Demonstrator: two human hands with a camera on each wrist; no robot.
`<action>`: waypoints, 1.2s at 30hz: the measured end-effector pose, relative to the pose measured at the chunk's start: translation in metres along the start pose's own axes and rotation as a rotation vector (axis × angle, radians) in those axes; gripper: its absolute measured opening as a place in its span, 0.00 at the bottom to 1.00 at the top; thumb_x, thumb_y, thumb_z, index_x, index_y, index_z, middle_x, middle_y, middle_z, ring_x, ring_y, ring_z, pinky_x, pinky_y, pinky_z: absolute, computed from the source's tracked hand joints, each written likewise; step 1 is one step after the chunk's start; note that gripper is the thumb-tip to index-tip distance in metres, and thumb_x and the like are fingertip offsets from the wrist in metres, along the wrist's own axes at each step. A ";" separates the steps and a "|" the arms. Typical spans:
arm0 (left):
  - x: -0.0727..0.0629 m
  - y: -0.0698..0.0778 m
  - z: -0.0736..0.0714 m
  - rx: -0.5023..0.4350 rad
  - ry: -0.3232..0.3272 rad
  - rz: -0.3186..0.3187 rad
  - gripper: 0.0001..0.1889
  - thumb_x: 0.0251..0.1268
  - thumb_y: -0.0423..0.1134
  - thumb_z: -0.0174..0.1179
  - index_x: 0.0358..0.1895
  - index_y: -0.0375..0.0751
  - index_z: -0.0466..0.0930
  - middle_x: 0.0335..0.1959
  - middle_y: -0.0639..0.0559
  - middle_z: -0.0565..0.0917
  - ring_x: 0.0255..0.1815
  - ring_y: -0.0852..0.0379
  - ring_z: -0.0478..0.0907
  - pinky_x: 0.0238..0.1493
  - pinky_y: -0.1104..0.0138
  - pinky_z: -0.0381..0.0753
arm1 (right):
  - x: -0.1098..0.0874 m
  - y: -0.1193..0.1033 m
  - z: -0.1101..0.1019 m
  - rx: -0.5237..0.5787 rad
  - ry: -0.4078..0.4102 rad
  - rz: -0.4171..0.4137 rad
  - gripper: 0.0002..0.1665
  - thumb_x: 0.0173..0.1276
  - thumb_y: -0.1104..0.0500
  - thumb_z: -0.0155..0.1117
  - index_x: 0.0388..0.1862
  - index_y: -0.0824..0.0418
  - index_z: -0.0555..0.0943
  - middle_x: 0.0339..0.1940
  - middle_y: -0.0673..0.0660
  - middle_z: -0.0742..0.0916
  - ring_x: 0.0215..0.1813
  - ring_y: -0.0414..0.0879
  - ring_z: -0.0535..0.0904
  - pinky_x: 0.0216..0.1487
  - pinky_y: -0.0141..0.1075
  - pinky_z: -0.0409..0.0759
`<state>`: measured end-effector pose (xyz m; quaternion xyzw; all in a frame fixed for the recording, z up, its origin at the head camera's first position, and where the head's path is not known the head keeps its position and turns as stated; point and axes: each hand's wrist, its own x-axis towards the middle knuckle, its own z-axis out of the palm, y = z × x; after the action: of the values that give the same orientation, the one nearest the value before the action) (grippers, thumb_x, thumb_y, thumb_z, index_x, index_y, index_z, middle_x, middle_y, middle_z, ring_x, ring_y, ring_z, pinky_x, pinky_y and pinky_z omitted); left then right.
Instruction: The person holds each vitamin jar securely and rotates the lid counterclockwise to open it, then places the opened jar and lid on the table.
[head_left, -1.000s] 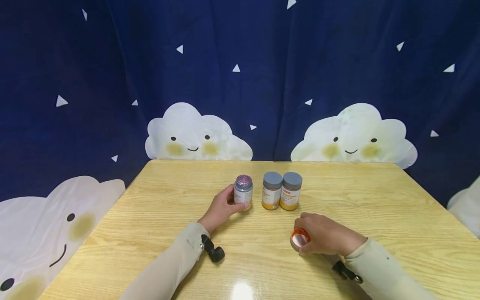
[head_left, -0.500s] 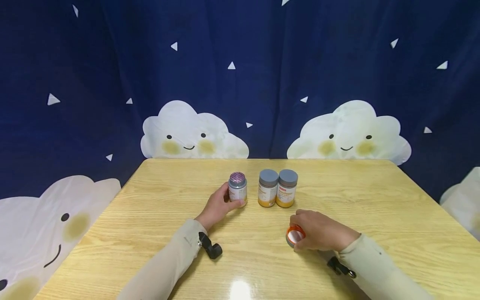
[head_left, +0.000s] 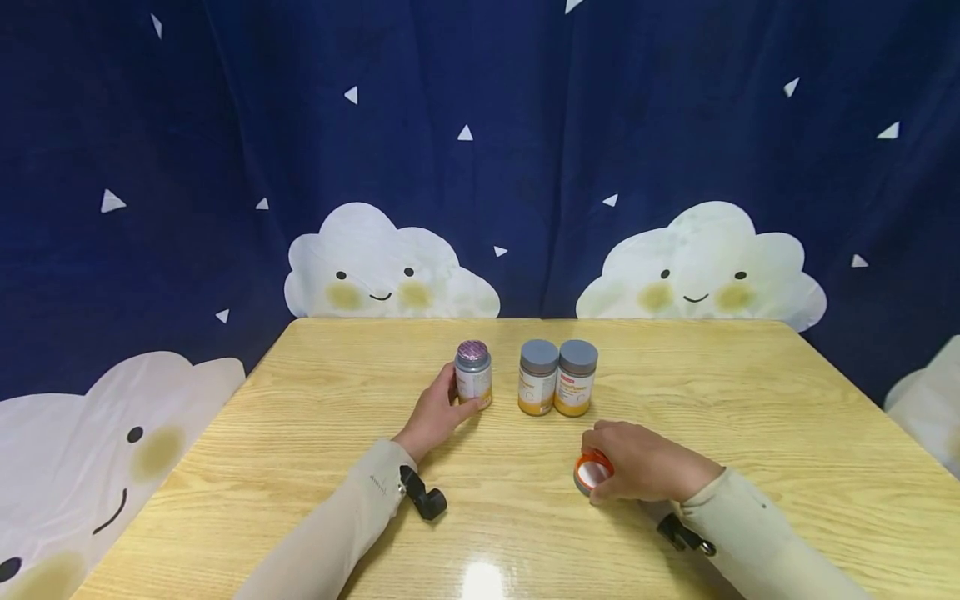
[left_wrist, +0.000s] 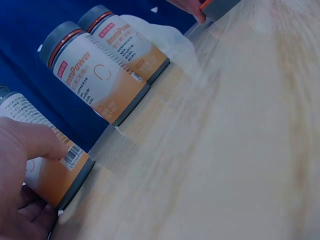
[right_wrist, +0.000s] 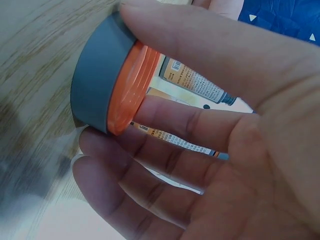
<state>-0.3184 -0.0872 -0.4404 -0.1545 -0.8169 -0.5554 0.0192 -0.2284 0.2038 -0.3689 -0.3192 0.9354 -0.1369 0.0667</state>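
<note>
My left hand grips an upright supplement bottle, thumb across the front of its white and orange label. The bottle has no lid on, and a shiny purple foil seal covers its mouth. Its base is down at the tabletop in the left wrist view. To the right and lower in the head view, my right hand holds a grey bottle lid by its rim between thumb and fingers. The lid lies low over the table with its orange inner side facing up.
Two matching bottles with grey lids, a left one and a right one, stand side by side just right of the held bottle. All stand on a wood-grain table. Behind hangs a dark blue curtain with smiling clouds.
The bottle in my left hand has shifted slightly left and back, away from the lidded pair. My right hand stays in place with the lid. The head view has moved a little.
</note>
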 end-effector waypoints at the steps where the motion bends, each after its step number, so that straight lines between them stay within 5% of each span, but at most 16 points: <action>1: 0.000 0.000 0.000 -0.008 -0.001 0.005 0.35 0.63 0.34 0.64 0.71 0.41 0.58 0.68 0.40 0.69 0.69 0.44 0.65 0.68 0.55 0.62 | 0.000 0.000 0.000 0.000 -0.002 0.001 0.21 0.45 0.55 0.81 0.31 0.54 0.75 0.29 0.47 0.74 0.30 0.40 0.68 0.30 0.32 0.68; 6: 0.000 -0.001 0.001 -0.025 0.005 -0.002 0.36 0.64 0.30 0.61 0.73 0.42 0.54 0.70 0.39 0.66 0.71 0.44 0.62 0.69 0.55 0.60 | 0.000 0.001 0.001 0.009 -0.010 0.012 0.21 0.45 0.55 0.81 0.31 0.54 0.75 0.29 0.47 0.75 0.30 0.40 0.68 0.30 0.33 0.68; 13: 0.002 0.007 -0.002 -0.087 0.032 -0.060 0.41 0.64 0.38 0.61 0.76 0.49 0.48 0.73 0.41 0.61 0.73 0.46 0.58 0.71 0.56 0.57 | -0.002 0.002 0.001 0.023 -0.008 0.005 0.21 0.45 0.55 0.80 0.31 0.54 0.75 0.29 0.47 0.75 0.29 0.39 0.68 0.30 0.32 0.67; 16: 0.005 0.017 -0.007 -0.089 0.078 0.006 0.41 0.62 0.38 0.61 0.76 0.49 0.49 0.73 0.44 0.62 0.74 0.49 0.57 0.72 0.57 0.55 | -0.002 0.002 0.001 0.032 -0.002 -0.003 0.21 0.45 0.55 0.80 0.30 0.54 0.75 0.28 0.47 0.74 0.29 0.39 0.68 0.30 0.32 0.67; 22: 0.013 0.052 -0.017 0.067 0.200 0.187 0.41 0.62 0.41 0.63 0.75 0.53 0.50 0.74 0.55 0.59 0.74 0.58 0.55 0.72 0.62 0.54 | -0.002 0.003 0.001 0.039 0.000 0.003 0.21 0.45 0.55 0.80 0.31 0.53 0.75 0.29 0.46 0.74 0.30 0.40 0.68 0.30 0.33 0.67; 26: 0.016 0.079 -0.016 0.057 0.245 0.305 0.40 0.62 0.41 0.63 0.75 0.54 0.53 0.74 0.58 0.59 0.74 0.61 0.54 0.72 0.62 0.54 | -0.002 0.003 0.000 0.037 0.005 0.010 0.21 0.45 0.55 0.80 0.31 0.53 0.75 0.29 0.46 0.75 0.30 0.40 0.68 0.31 0.33 0.67; 32: 0.015 0.102 0.005 -0.002 0.178 0.421 0.38 0.64 0.39 0.62 0.74 0.54 0.54 0.74 0.59 0.60 0.74 0.64 0.54 0.71 0.65 0.54 | -0.001 0.002 -0.001 0.033 -0.004 0.006 0.21 0.46 0.55 0.80 0.31 0.53 0.75 0.29 0.46 0.75 0.30 0.40 0.68 0.31 0.33 0.68; 36: 0.017 0.105 0.022 0.004 0.137 0.434 0.37 0.64 0.37 0.61 0.74 0.52 0.54 0.74 0.57 0.60 0.74 0.62 0.55 0.71 0.66 0.55 | 0.000 0.001 -0.001 0.025 -0.009 0.003 0.21 0.46 0.55 0.80 0.31 0.53 0.75 0.29 0.46 0.75 0.30 0.39 0.68 0.30 0.32 0.68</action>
<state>-0.3022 -0.0278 -0.3505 -0.2882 -0.7625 -0.5458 0.1940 -0.2293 0.2050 -0.3681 -0.3176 0.9337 -0.1472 0.0754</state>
